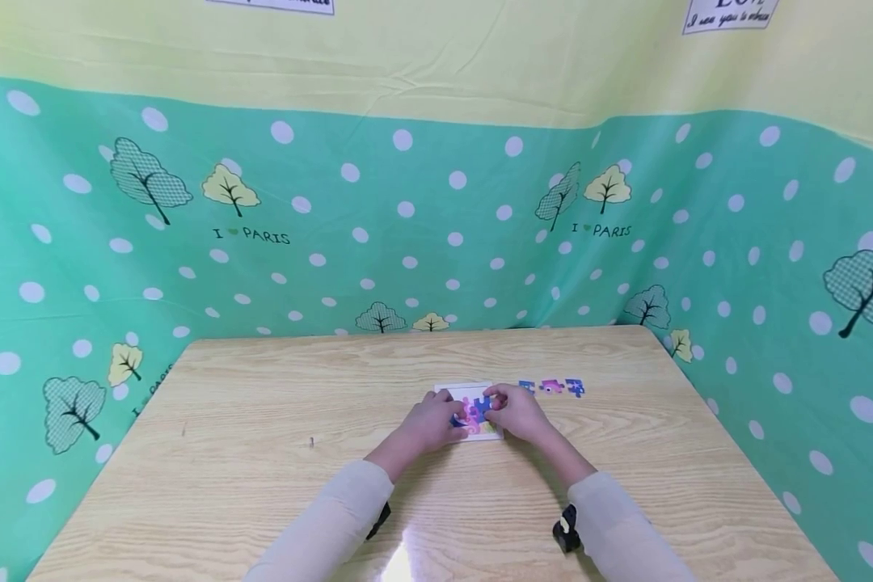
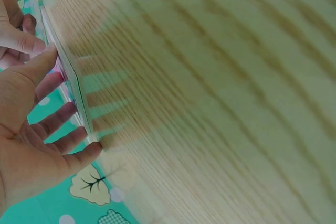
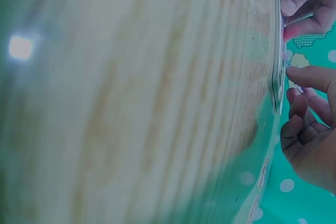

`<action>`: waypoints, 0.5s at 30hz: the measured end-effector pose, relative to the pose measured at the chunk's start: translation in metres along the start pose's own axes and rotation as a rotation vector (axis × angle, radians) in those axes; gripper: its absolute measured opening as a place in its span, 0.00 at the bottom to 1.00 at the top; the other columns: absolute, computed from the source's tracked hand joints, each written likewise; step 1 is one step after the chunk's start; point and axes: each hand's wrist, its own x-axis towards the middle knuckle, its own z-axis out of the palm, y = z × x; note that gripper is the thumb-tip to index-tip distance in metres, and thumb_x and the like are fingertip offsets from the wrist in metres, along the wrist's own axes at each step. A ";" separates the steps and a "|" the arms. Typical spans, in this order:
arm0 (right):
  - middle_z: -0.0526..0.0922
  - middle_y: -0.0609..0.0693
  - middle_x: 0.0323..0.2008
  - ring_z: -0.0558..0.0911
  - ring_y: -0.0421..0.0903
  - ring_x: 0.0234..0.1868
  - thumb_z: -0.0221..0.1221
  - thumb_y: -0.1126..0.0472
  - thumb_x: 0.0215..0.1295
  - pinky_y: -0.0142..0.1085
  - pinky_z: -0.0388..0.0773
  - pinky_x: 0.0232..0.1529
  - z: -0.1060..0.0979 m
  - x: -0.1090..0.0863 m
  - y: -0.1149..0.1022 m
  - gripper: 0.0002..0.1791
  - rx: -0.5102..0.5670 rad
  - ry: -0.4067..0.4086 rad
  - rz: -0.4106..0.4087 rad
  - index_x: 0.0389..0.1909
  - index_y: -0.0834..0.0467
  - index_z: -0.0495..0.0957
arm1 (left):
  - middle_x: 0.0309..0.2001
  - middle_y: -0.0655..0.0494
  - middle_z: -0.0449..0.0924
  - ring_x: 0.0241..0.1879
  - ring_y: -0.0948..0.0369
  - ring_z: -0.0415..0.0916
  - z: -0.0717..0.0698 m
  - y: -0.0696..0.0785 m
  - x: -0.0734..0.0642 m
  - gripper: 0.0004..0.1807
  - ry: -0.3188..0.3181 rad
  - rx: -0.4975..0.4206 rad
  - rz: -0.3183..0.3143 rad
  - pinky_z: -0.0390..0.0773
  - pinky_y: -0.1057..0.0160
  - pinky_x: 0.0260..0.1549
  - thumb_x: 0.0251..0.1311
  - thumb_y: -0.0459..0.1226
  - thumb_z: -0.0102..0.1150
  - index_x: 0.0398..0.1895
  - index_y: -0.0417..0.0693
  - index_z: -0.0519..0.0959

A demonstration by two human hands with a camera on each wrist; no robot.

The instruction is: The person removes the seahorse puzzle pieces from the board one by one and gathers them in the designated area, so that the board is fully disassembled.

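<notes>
A small jigsaw puzzle board [image 1: 489, 437] with a white border and a pink, blue and yellow picture lies flat on the table. My left hand [image 1: 431, 422] rests over its left side, fingers spread; in the left wrist view the fingertips [image 2: 67, 109] lie along the board edge. From the other side my right hand [image 1: 520, 412] reaches over the board and pinches a blue puzzle piece [image 1: 482, 407] between thumb and forefinger. In the right wrist view the right thumb [image 3: 307, 77] is right at the board's edge, the other fingers curled; the piece is largely hidden there.
Three loose puzzle pieces lie behind the right hand: a blue one [image 1: 527, 385], a pink one [image 1: 552, 386] and another blue one [image 1: 575, 388]. The wood-grain table [image 1: 262, 485] ends at a green dotted curtain [image 1: 407, 186]. A small dark mark [image 1: 311, 442] shows left of the hands.
</notes>
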 end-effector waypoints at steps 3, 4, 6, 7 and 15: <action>0.75 0.49 0.27 0.72 0.42 0.25 0.65 0.68 0.52 0.30 0.71 0.23 -0.001 -0.001 -0.002 0.18 -0.009 0.003 0.002 0.46 0.58 0.79 | 0.49 0.52 0.72 0.48 0.54 0.69 -0.001 0.000 0.000 0.16 -0.002 -0.002 -0.004 0.76 0.55 0.48 0.59 0.48 0.60 0.47 0.53 0.79; 0.75 0.49 0.27 0.72 0.42 0.25 0.65 0.67 0.52 0.30 0.71 0.23 -0.001 -0.001 -0.003 0.18 -0.018 0.004 0.002 0.46 0.58 0.79 | 0.49 0.52 0.72 0.48 0.54 0.69 -0.001 0.000 0.000 0.16 -0.003 -0.002 -0.005 0.76 0.55 0.48 0.59 0.48 0.60 0.47 0.54 0.79; 0.75 0.49 0.28 0.72 0.42 0.25 0.65 0.67 0.52 0.30 0.71 0.22 -0.001 -0.001 -0.003 0.18 -0.024 0.002 0.006 0.46 0.58 0.78 | 0.50 0.53 0.72 0.50 0.54 0.68 -0.001 0.000 0.000 0.16 -0.012 -0.009 -0.014 0.75 0.55 0.49 0.59 0.49 0.59 0.47 0.55 0.79; 0.75 0.49 0.28 0.72 0.42 0.25 0.65 0.67 0.52 0.31 0.71 0.22 -0.002 -0.001 -0.004 0.18 -0.024 0.000 0.009 0.47 0.58 0.78 | 0.50 0.53 0.72 0.49 0.54 0.68 -0.001 0.000 0.000 0.16 -0.014 -0.013 -0.016 0.75 0.55 0.49 0.58 0.50 0.59 0.47 0.55 0.79; 0.76 0.50 0.30 0.72 0.42 0.24 0.64 0.65 0.54 0.31 0.72 0.22 -0.004 -0.001 0.000 0.19 -0.023 -0.012 0.035 0.49 0.57 0.78 | 0.49 0.54 0.72 0.49 0.55 0.69 0.001 -0.002 0.001 0.16 -0.016 -0.019 -0.013 0.76 0.55 0.48 0.57 0.50 0.61 0.46 0.56 0.79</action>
